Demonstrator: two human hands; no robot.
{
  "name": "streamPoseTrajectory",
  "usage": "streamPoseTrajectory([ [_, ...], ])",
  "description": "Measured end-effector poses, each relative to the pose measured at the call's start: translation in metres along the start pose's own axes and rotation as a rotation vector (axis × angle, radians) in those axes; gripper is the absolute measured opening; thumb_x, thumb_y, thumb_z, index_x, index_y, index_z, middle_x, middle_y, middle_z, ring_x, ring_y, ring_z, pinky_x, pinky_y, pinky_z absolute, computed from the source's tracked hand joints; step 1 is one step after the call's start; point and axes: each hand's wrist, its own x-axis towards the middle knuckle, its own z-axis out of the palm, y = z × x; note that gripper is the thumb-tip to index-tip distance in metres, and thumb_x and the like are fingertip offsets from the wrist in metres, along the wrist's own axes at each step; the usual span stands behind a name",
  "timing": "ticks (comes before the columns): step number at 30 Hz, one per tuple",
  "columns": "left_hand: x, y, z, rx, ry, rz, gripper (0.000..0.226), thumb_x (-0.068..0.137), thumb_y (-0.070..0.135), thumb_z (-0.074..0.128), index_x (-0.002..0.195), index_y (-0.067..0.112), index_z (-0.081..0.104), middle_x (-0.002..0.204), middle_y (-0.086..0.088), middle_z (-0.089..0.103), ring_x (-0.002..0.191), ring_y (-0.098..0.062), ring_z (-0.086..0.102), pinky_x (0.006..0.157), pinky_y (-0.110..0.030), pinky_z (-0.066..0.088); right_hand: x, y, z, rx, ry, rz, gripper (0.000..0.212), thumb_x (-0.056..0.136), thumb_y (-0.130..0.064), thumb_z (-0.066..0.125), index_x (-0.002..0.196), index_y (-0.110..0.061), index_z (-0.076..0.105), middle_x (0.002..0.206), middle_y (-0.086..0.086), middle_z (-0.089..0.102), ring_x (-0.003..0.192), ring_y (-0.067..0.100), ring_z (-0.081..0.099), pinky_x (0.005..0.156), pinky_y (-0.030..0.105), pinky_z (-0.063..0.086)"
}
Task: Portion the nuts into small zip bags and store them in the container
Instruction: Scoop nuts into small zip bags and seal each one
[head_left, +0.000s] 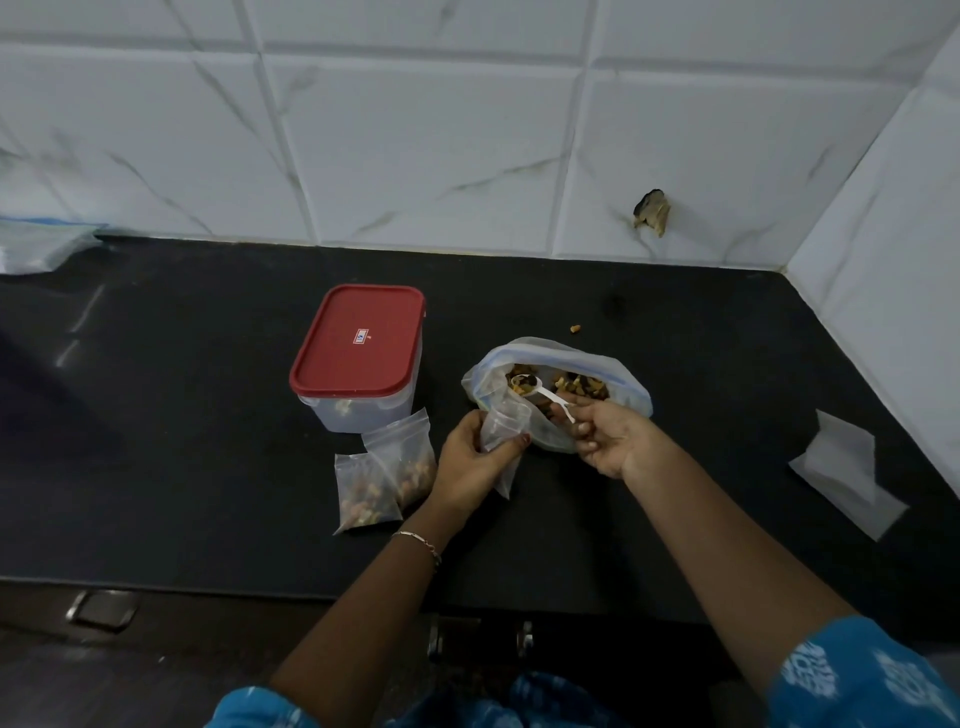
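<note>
Right hand (602, 436) pinches a white spoon (543, 393) of nuts (525, 383) above the large bag (618, 374), close to the small zip bag (501, 423) that the left hand (472, 457) grips open, likely so spills fall back, while two filled bags (384, 473) lie on the surface (208, 415) beside the lidded container (358, 358).

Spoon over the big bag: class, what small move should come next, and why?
Probably tip the spoon into the small bag: the right hand holds it loaded with nuts close to that bag, which the left hand grips.
</note>
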Motion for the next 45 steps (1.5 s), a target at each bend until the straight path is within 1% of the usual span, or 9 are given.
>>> streamPoseTrajectory([
  [5,-0.002,-0.003,0.010,-0.010,0.078,0.140,0.041,0.080,0.013,0.076,0.116,0.018,0.059,0.115,0.001,0.067,0.108,-0.011,0.064,0.092,-0.031,0.053,-0.015,-0.004,-0.012,0.002,0.015,-0.008,0.021,0.099,-0.011,0.046,0.109,-0.017,0.064,0.084,-0.002,0.066,0.042,0.001,0.038,0.036,0.013,0.022],
  [10,0.001,-0.002,0.017,0.084,0.129,0.166,0.046,0.078,0.016,0.079,0.112,0.035,0.054,0.118,0.010,0.061,0.111,-0.004,0.059,0.094,-0.028,0.050,-0.031,-0.009,-0.024,0.040,0.019,-0.028,0.021,0.099,-0.011,0.046,0.110,-0.016,0.064,0.086,0.000,0.066,0.048,0.002,0.037,0.039,0.013,0.023],
  [16,0.008,-0.002,0.022,0.215,0.125,0.154,0.047,0.077,0.021,0.079,0.114,0.028,0.053,0.118,0.008,0.059,0.113,-0.010,0.057,0.099,-0.039,0.050,-0.045,-0.011,-0.029,0.077,-0.007,-0.061,0.025,0.098,-0.010,0.047,0.117,-0.014,0.062,0.088,0.000,0.068,0.044,0.001,0.039,0.037,0.014,0.024],
  [23,0.011,-0.001,0.020,0.192,0.113,0.119,0.044,0.076,0.022,0.080,0.106,0.036,0.052,0.110,0.015,0.059,0.110,-0.007,0.057,0.099,-0.037,0.050,-0.072,-0.005,-0.020,-0.247,-0.016,-0.198,0.021,0.097,-0.009,0.051,0.110,-0.015,0.066,0.092,0.002,0.072,0.048,0.003,0.042,0.041,0.015,0.026],
  [27,0.013,-0.002,0.019,0.165,0.129,0.109,0.040,0.076,0.021,0.081,0.102,0.036,0.055,0.111,0.008,0.065,0.106,-0.008,0.061,0.097,-0.038,0.052,-0.074,0.006,-0.011,-0.548,0.059,-0.463,0.020,0.098,-0.011,0.053,0.107,-0.019,0.069,0.094,0.002,0.073,0.054,0.002,0.049,0.050,0.016,0.039],
  [32,0.013,-0.004,0.018,0.110,0.133,0.086,0.040,0.074,0.021,0.082,0.105,0.031,0.059,0.110,0.006,0.066,0.104,-0.008,0.063,0.095,-0.038,0.053,-0.069,0.027,-0.007,-1.269,0.215,-1.151,0.026,0.095,-0.015,0.056,0.116,-0.026,0.066,0.101,-0.013,0.069,0.084,0.000,0.062,0.063,0.009,0.040],
  [35,0.013,-0.006,0.016,0.083,0.123,0.060,0.046,0.072,0.026,0.084,0.111,0.028,0.060,0.112,0.005,0.067,0.106,-0.011,0.063,0.096,-0.041,0.053,-0.068,0.032,-0.008,-1.549,0.317,-1.422,0.033,0.084,-0.006,0.067,0.114,-0.020,0.069,0.098,-0.004,0.073,0.081,0.013,0.069,0.064,0.023,0.050],
  [39,0.012,-0.006,0.014,0.061,0.120,0.039,0.046,0.071,0.031,0.084,0.110,0.030,0.060,0.112,0.006,0.068,0.107,-0.011,0.064,0.098,-0.042,0.051,-0.064,0.034,-0.010,-1.642,0.307,-1.604,0.030,0.084,-0.006,0.059,0.111,-0.014,0.069,0.099,0.002,0.073,0.084,0.019,0.069,0.066,0.034,0.055],
  [45,0.009,-0.004,0.013,0.015,0.078,0.034,0.041,0.074,0.023,0.083,0.104,0.033,0.058,0.112,0.007,0.067,0.107,-0.010,0.063,0.099,-0.040,0.050,-0.066,0.041,-0.010,-1.657,0.352,-1.665,0.036,0.090,-0.013,0.042,0.112,-0.013,0.070,0.107,0.002,0.072,0.094,0.017,0.069,0.071,0.033,0.053],
])
